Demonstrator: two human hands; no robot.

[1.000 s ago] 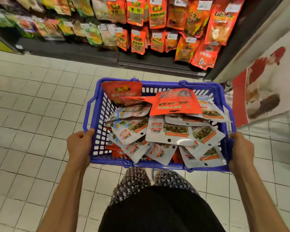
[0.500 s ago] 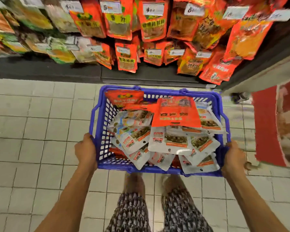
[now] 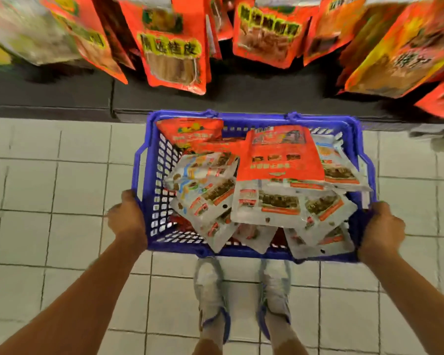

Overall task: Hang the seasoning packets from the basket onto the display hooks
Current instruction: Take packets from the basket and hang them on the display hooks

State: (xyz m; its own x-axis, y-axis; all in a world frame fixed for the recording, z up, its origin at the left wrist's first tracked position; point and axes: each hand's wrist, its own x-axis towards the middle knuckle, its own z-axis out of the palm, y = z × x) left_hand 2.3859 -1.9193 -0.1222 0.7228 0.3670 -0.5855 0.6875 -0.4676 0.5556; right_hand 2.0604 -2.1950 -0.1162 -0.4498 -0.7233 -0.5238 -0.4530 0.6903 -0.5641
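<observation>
A blue plastic basket [image 3: 251,117] hangs in front of me, held by both sides. My left hand [image 3: 125,218] grips its left rim and my right hand [image 3: 382,229] grips its right rim. Inside lie several seasoning packets: white ones [image 3: 268,204] piled across the middle and front, and an orange one [image 3: 280,155] on top toward the back. Another orange packet [image 3: 190,130] leans in the back left corner. Orange packets [image 3: 173,44] hang on display just above and beyond the basket; their hooks are out of view.
A dark shelf base [image 3: 62,93] runs along the floor under the hanging packets. Pale tiled floor [image 3: 49,188] spreads left and right. My two feet in light shoes [image 3: 210,290] stand directly under the basket's near edge.
I have stepped closer to the display with the basket. The hanging packets now loom large and blurred at the top, and my shoes have come into view below.
</observation>
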